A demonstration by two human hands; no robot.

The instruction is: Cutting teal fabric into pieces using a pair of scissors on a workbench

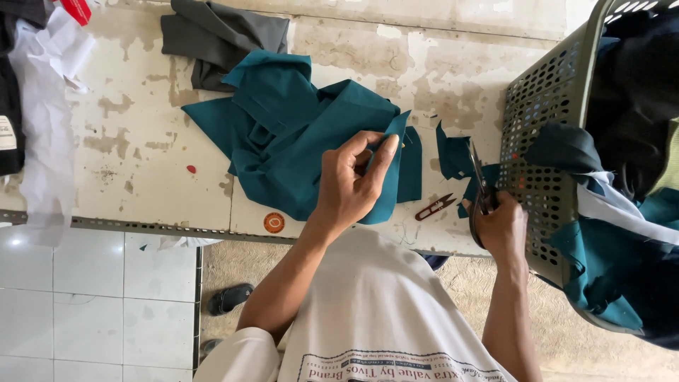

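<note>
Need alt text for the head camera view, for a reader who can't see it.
A person's left hand pinches a strip of teal cloth on a worn white table, while the right hand holds scissors beside a laundry basket of fabric. Small thread snips lie between the hands.

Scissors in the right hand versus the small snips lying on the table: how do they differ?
The scissors are large and dark, gripped by the right hand, blades pointing away over teal scraps. The small snips are far shorter, reddish-handled, lying untouched on the table between both hands. Both are cutting tools near the table's front edge.
</note>
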